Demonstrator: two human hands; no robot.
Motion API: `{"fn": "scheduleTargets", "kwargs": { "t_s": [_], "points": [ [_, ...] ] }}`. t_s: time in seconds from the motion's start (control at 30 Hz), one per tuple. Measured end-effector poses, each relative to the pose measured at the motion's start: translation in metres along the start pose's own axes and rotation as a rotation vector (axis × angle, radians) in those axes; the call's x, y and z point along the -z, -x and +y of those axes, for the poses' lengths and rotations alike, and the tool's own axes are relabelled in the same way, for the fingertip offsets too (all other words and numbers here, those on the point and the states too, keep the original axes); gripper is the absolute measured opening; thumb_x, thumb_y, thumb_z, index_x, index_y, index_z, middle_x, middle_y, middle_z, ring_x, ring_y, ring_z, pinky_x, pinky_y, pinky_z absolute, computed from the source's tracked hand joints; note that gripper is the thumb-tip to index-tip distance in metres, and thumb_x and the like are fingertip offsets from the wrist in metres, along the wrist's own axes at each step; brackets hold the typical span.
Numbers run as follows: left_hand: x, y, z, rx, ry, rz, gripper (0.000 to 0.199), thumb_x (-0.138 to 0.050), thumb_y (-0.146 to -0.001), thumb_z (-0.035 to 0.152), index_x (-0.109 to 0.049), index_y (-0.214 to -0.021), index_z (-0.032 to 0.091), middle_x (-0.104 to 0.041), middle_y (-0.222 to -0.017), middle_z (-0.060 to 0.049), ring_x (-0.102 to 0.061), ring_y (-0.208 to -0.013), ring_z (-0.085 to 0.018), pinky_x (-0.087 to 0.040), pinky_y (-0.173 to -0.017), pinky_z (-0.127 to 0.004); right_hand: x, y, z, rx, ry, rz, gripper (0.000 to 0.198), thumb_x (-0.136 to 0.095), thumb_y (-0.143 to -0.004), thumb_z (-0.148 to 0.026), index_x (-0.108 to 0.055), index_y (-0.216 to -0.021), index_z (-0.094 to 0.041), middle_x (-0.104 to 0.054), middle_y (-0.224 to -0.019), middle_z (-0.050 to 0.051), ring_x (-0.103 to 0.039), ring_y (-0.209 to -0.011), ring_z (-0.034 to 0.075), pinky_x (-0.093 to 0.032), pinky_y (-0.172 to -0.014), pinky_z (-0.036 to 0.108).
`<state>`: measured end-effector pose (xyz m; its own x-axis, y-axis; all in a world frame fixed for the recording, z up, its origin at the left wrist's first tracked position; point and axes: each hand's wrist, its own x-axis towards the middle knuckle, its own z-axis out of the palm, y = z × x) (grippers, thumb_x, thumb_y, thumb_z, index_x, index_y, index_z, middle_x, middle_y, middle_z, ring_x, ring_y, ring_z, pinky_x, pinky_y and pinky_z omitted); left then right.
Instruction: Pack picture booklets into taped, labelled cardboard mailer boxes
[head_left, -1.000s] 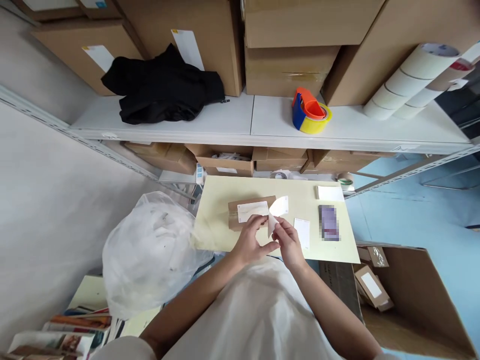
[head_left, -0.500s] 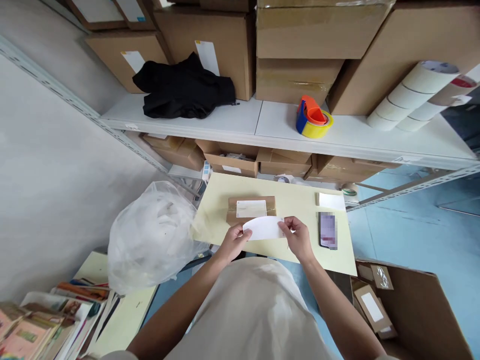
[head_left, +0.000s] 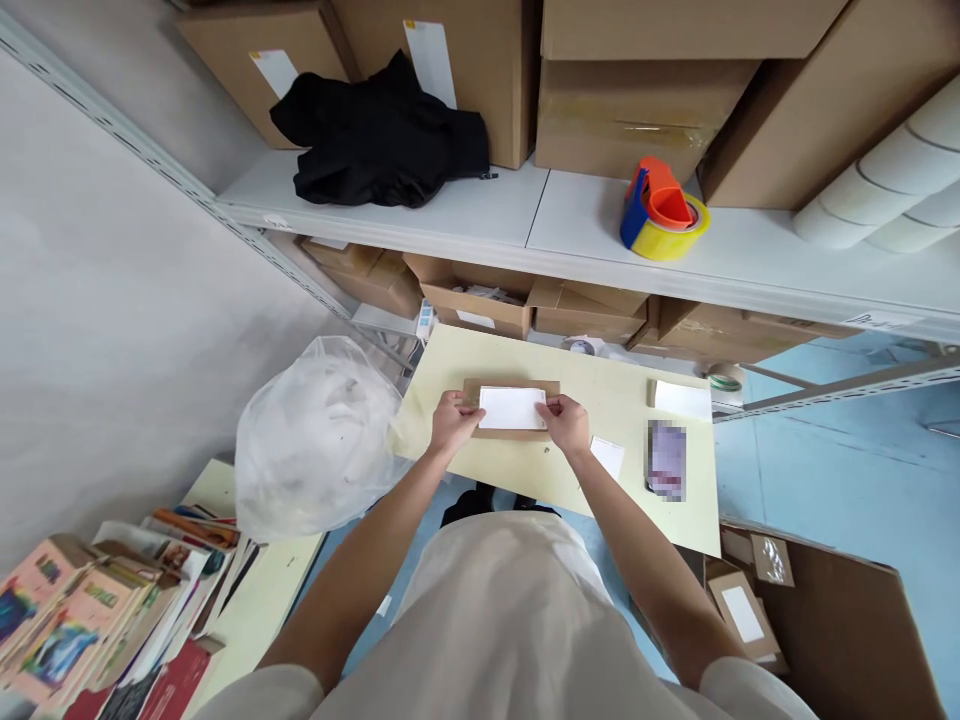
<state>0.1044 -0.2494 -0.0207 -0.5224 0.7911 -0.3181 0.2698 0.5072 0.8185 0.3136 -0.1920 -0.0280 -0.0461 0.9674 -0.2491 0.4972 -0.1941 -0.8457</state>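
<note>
A small brown cardboard box (head_left: 517,384) lies on the pale yellow table. Over its top is a white label (head_left: 513,409), stretched flat between my hands and hiding most of the box's upper face. My left hand (head_left: 454,424) pinches the label's left end between thumb and fingers. At the right end, my right hand (head_left: 565,423) has the same pinch. Whether the label touches the cardboard I cannot tell. Just right of my right hand, a white slip of paper (head_left: 608,457) lies on the table, partly behind my forearm.
A phone (head_left: 667,460) and a stack of white labels (head_left: 682,399) lie on the table's right side. A filled plastic bag (head_left: 315,440) bulges at the left. The shelf (head_left: 570,215) behind carries a tape dispenser (head_left: 661,215), black cloth (head_left: 382,135) and large cartons.
Both hands have moved forward with the label, from in front of the box to over its top. A white slip now shows on the table beside my right forearm.
</note>
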Motion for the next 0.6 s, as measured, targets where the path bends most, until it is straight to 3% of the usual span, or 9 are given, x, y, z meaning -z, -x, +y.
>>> {"fn": "scheduleTargets", "kwargs": {
  "t_s": [0.27,0.43,0.5,0.57,0.6],
  "points": [
    [-0.009,-0.019,0.008,0.037,-0.297,0.01,0.049,-0.071,-0.065,0.025,-0.046,-0.107,0.02,-0.071,-0.076,-0.003,-0.067,-0.092,-0.024,-0.045,-0.076,-0.032,-0.027,-0.013,-0.001,0.072,0.518,-0.018,0.019,-0.056,-0.082,-0.032,-0.067,-0.094,-0.023,-0.07,-0.085,0.008,-0.062,-0.085,0.026,-0.043,-0.073,0.036],
    [-0.002,-0.025,0.0,0.015,-0.391,0.054,0.057,-0.07,-0.067,0.029,-0.043,-0.116,0.018,-0.068,-0.085,-0.004,-0.065,-0.087,-0.023,-0.046,-0.075,-0.032,-0.02,-0.013,0.0,0.175,0.695,0.08,0.048,-0.056,-0.083,-0.034,-0.051,-0.127,-0.016,-0.06,-0.111,0.017,-0.055,-0.101,0.03,-0.038,-0.084,0.041],
    [0.002,-0.025,-0.005,-0.063,-0.42,0.127,0.052,-0.066,-0.072,0.029,-0.044,-0.117,0.016,-0.065,-0.099,-0.009,-0.063,-0.094,-0.024,-0.047,-0.081,-0.034,-0.014,-0.011,0.004,0.208,0.687,0.139,0.056,-0.054,-0.084,-0.036,-0.043,-0.135,-0.015,-0.057,-0.117,0.018,-0.052,-0.104,0.03,-0.036,-0.086,0.041],
    [0.002,-0.019,-0.009,-0.274,-0.47,0.152,0.043,-0.059,-0.077,0.025,-0.048,-0.118,0.015,-0.06,-0.114,-0.015,-0.057,-0.11,-0.026,-0.043,-0.094,-0.039,-0.014,-0.005,0.006,0.318,0.666,0.137,0.055,-0.047,-0.088,-0.036,-0.04,-0.138,-0.013,-0.054,-0.124,0.019,-0.049,-0.112,0.031,-0.034,-0.091,0.042],
    [0.0,-0.015,-0.01,-0.419,-0.503,0.101,0.042,-0.055,-0.08,0.024,-0.05,-0.12,0.015,-0.057,-0.123,-0.016,-0.051,-0.119,-0.027,-0.038,-0.101,-0.041,-0.016,-0.002,0.007,0.397,0.655,0.1,0.055,-0.043,-0.09,-0.038,-0.039,-0.139,-0.012,-0.051,-0.13,0.02,-0.046,-0.118,0.031,-0.033,-0.095,0.043]
  ]
}}
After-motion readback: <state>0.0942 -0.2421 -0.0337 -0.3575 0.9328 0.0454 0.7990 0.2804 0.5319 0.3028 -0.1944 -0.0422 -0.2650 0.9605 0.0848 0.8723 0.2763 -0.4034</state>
